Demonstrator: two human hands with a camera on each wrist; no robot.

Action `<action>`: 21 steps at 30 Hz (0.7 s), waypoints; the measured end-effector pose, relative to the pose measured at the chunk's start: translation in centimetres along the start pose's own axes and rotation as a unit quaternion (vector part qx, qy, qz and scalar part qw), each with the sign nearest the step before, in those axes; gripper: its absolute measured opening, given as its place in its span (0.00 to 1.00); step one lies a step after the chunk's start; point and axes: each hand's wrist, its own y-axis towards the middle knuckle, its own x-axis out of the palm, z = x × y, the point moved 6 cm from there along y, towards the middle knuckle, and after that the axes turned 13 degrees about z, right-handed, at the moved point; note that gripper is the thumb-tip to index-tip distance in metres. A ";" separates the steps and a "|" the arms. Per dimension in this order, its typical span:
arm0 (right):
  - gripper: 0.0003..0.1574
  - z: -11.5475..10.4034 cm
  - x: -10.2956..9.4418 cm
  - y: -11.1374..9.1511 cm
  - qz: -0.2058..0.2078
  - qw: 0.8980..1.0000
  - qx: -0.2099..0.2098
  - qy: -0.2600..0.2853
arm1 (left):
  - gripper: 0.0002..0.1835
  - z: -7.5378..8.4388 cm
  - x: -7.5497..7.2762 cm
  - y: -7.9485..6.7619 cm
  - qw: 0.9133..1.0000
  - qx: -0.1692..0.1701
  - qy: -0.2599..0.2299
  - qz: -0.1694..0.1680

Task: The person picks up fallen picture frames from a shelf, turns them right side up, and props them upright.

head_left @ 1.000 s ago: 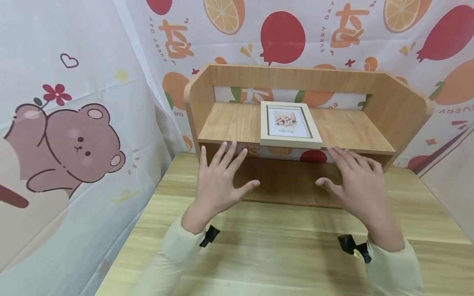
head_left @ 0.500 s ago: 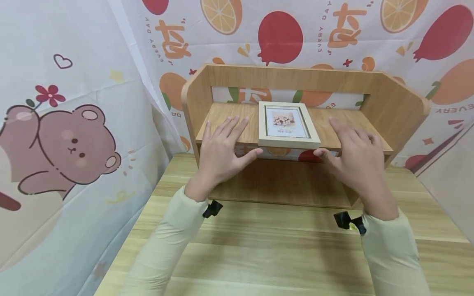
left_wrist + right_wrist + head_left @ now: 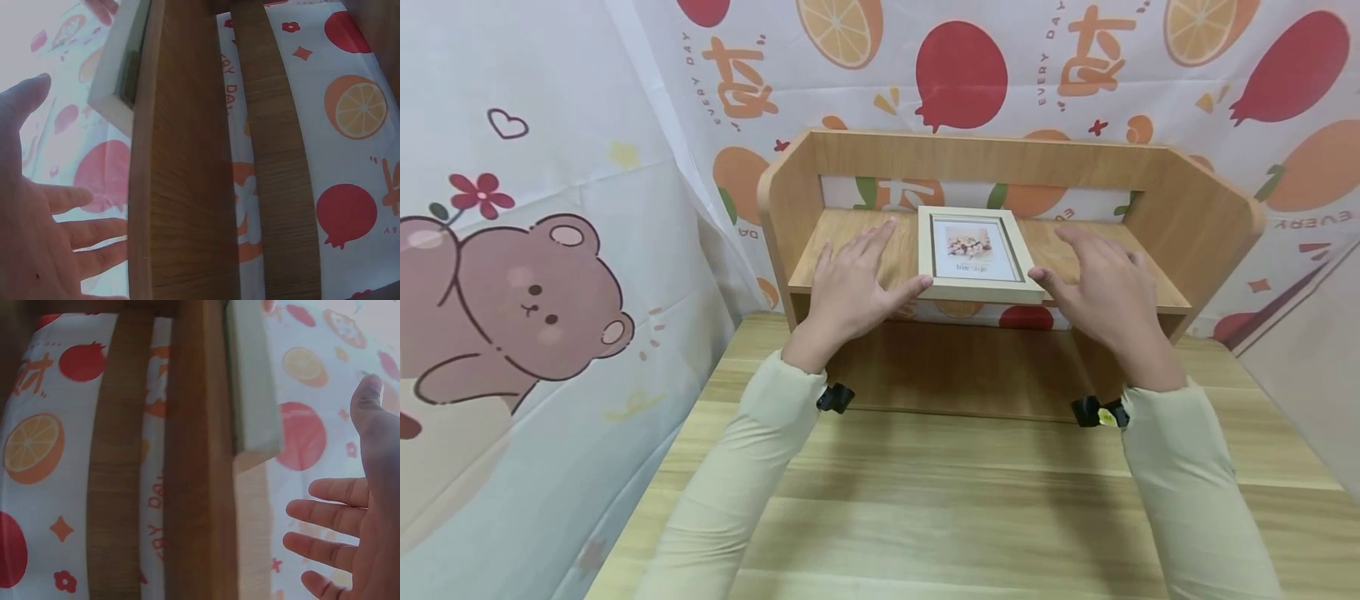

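A cream picture frame (image 3: 977, 255) with a flower print lies flat on the upper board of a wooden shelf (image 3: 955, 152), its near edge jutting slightly past the board's front. My left hand (image 3: 852, 287) is spread beside the frame's left side, thumb close to the near left corner. On the other side my right hand (image 3: 1108, 287) hovers with fingers extended, its thumb tip overlapping the near right corner in the head view. Neither hand holds anything. From below, the left wrist view shows the picture frame (image 3: 119, 69) overhanging the board, apart from my spread fingers (image 3: 94, 234).
The shelf stands on a wood-grain table (image 3: 940, 500), with raised side panels (image 3: 1217, 221) at both ends and a lower open level. Fruit-printed cloth (image 3: 850, 92) hangs behind it, and a bear-printed cloth (image 3: 550, 300) hangs at the left.
Both hands have moved forward and up from the shelf's front to either side of the picture frame, and the thumbs have come close to its near corners. The picture frame stays on the board.
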 end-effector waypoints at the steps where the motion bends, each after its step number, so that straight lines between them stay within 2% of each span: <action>1: 0.48 0.1 0.3 0.2 -0.007 1.000 0.001 0.000 | 0.49 -0.1 0.2 0.1 1.000 -0.008 -0.003 -0.004; 6: 0.45 0.7 1.2 1.2 -0.042 0.999 0.007 -0.005 | 0.49 -0.2 1.1 0.6 0.999 -0.041 -0.020 -0.022; 13: 0.51 0.9 2.6 2.0 -0.101 0.995 0.008 -0.015 | 0.48 -0.4 1.9 1.1 0.997 -0.071 -0.019 -0.035; 21: 0.48 1.1 4.1 1.8 -0.128 0.991 0.005 0.037 | 0.47 -0.7 2.5 1.4 0.996 -0.080 -0.009 -0.041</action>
